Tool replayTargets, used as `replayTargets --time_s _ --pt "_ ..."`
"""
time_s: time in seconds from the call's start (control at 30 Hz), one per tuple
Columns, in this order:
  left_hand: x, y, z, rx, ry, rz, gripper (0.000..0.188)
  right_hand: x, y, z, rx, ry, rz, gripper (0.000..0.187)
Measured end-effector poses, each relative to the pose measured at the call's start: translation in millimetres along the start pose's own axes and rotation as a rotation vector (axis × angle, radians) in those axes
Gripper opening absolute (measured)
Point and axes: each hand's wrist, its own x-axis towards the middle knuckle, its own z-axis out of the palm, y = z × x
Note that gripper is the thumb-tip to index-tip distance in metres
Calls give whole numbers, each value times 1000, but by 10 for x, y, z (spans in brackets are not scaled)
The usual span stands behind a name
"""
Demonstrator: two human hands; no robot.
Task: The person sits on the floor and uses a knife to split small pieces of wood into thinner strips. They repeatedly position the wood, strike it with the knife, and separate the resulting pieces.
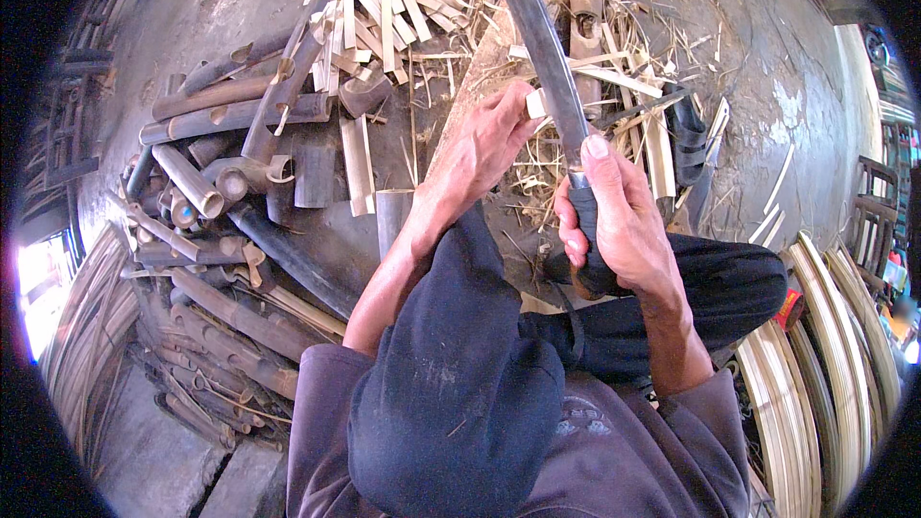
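Observation:
A machete [542, 24] with a long, dark, slightly curved blade points away from me and leans left. My right hand [619, 216] is wrapped round its dark bound handle, the thumb pressed at the base of the blade. Close to the blade's left side, my left hand [487, 142] pinches a short pale bamboo strip [536, 104] between thumb and fingers. The strip's far part is hidden behind the blade. Below my left hand, a wooden board [470, 86] lies on the floor. Thin shavings [537, 173] are scattered beneath both hands.
Cut bamboo strips [384, 0] lie heaped at the far side. Dark bamboo tubes [240, 110] are stacked on the left. A black sandal [686, 129] and a knife [708, 168] lie to the right. Long bundled strips [825, 355] stand at the near right, beside my bent leg [710, 283].

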Motion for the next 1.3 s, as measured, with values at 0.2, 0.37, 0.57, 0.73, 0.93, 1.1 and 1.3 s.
replayTargets --time_s 0.2,0.37,0.57,0.73,0.93,1.1,1.3 --pt "-21 68 -18 -16 -22 -40 14 -42 -26 -27 -36 -8 18 46" --pt "-12 108 -39 47 -69 -109 15 -43 -8 -34 -30 -21 20 57" --pt "-36 67 -1 -15 -28 -88 14 -46 35 5 6 10 10 46" --pt "-11 85 15 2 -29 -80 14 -62 30 11 -66 -9 -50 55" --pt "-31 44 -11 28 -35 -92 18 -13 84 39 -141 -12 -128 47" --pt "9 133 -114 87 -32 -61 24 10 47 64 -176 -13 -159 47" --pt "-31 303 -225 48 -48 -148 21 -101 -41 82 -203 -43 -143 48"
